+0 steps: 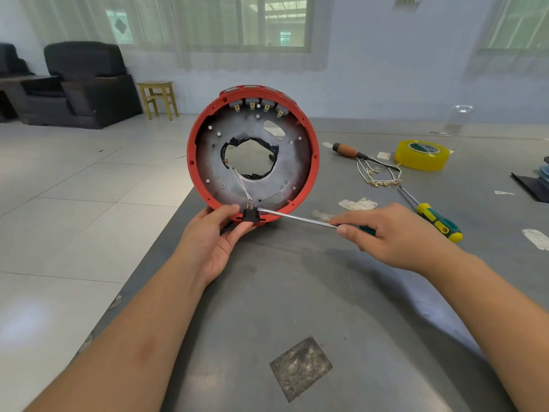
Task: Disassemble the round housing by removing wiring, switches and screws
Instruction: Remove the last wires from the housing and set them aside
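Note:
The round red housing (314, 162) stands on edge on the grey table, its grey metal inner plate (294, 171) with a large centre hole facing me. Several switches (252, 104) sit along its top inner rim. A black switch (249, 215) with white wires (241, 182) pokes out at the bottom rim. My left hand (214, 239) grips the housing's bottom edge beside that switch. My right hand (392, 233) holds a screwdriver (297, 217) whose metal shaft tip touches the black switch.
On the table to the right lie a green-yellow screwdriver (436, 223), a wooden-handled tool (349, 150), a bundle of loose white wires (378, 175), a yellow tape roll (421, 154) and paper scraps. The table's left edge (166, 233) drops to tiled floor; a stool (157, 98) and sofa stand beyond.

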{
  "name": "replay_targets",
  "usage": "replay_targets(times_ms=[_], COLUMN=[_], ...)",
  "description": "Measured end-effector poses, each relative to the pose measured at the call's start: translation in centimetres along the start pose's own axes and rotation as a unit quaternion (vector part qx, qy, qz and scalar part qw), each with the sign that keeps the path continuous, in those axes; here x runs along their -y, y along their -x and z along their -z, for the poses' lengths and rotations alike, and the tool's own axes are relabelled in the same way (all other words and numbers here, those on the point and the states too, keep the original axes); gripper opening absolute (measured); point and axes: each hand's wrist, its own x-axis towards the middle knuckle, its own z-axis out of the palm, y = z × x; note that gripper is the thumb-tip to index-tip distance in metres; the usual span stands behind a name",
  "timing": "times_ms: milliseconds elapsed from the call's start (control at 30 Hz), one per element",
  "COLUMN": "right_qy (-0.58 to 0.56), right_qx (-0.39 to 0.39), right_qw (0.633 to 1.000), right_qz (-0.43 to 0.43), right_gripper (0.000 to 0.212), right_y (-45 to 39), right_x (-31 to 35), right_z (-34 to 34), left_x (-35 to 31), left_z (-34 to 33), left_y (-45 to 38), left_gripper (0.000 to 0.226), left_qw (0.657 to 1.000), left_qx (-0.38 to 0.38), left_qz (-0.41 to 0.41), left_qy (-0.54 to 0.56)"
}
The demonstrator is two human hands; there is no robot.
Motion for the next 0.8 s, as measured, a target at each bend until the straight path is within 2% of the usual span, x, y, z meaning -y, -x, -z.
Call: replay_targets(times_ms=[133, 433, 600, 700, 800], right_qy=[-0.02, -0.016, -0.025, -0.017, -0.021], right_qx=[0.0, -0.001, -0.004, 0.002, 0.023], right_qw=[1.0, 1.0, 1.0, 1.0, 1.0], right_qz=[-0.003, 0.012, 0.012, 0.004, -0.001], right_gripper=[0.039, 0.033, 0.049, 0.043, 0.051], right_y=[0.1, -0.1, 0.0, -0.1, -0.2], right_x=[-0.2, -0.1, 0.3, 0.1, 0.0], right_z=[0.0, 0.4, 0.8, 1.0, 1.0], left_x=[0.0, 0.2, 0.3, 0.3, 0.2], left_z=[0.2, 0.3, 0.2, 0.2, 0.2], left_y=[-0.2, -0.5, -0.6, -0.7, -0.6], left_gripper=[0.024, 0.026, 0.016, 0.016, 0.016], left_qw=[1.0, 0.999, 0.999, 0.999, 0.999], left_qx=[0.006, 0.016, 0.005, 0.007, 0.009], left_qz=[0.002, 0.003, 0.006, 0.011, 0.012], left_qy=[-0.005, -0.028, -0.048, -0.038, -0.034])
